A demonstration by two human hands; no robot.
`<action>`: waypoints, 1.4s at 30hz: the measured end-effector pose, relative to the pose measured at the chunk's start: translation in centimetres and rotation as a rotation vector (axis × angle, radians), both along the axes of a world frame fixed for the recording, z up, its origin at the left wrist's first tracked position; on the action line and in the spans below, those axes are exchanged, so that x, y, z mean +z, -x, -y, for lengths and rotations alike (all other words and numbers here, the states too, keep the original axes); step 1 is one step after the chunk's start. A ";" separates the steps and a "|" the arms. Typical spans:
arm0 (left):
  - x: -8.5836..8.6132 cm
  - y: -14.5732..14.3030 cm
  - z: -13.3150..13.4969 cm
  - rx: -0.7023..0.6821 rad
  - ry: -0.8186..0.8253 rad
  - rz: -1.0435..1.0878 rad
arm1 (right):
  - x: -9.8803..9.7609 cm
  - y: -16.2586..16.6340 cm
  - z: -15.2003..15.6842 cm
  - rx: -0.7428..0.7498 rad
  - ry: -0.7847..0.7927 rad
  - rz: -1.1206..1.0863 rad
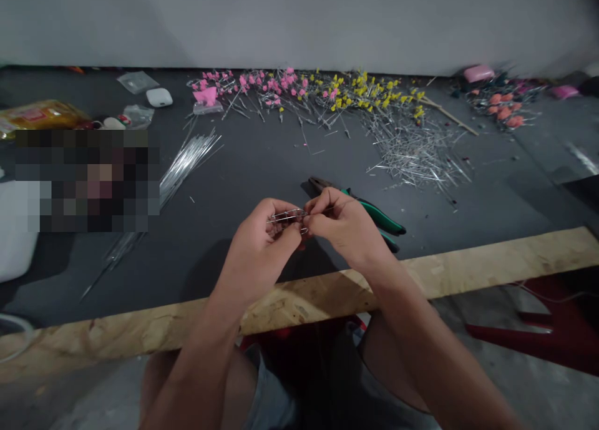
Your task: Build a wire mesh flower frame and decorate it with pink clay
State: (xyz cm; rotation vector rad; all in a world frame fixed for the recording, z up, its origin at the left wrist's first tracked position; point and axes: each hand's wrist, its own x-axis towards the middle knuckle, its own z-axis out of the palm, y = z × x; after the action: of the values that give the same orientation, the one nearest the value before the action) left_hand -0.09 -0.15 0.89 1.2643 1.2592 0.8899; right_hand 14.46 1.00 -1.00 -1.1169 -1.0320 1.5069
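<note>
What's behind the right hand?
Pliers on the dark tabletop: the nose and green-and-black handles show past the right hand. Part of their middle is covered; anything else directly behind the hand can't be seen.

Left forearm (201,355) and right forearm (425,330) angled inward, both bare. My left hand (259,239): fingers curled, thumb angled toward the other hand. My right hand (349,224): thumb and index pinched, knuckles bent. Fingertips close together; can't tell if they touch. Wrists roughly straight.
</note>
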 end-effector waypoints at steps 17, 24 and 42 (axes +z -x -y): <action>-0.1 -1.5 -0.3 0.166 0.060 0.447 | 0.3 -1.5 -0.8 0.148 -0.020 -0.252; -0.7 -1.7 -0.6 0.235 0.078 0.482 | 0.4 -1.2 -1.1 0.091 -0.051 -0.146; -1.4 -2.5 -1.3 0.198 0.166 0.528 | 1.0 -1.7 -0.3 0.021 -0.017 -0.003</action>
State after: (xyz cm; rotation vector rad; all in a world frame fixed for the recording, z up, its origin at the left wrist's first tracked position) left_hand 2.39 1.11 -0.52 0.7131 1.0140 1.1447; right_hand 16.18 1.30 -0.04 -1.0947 -1.0561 1.5132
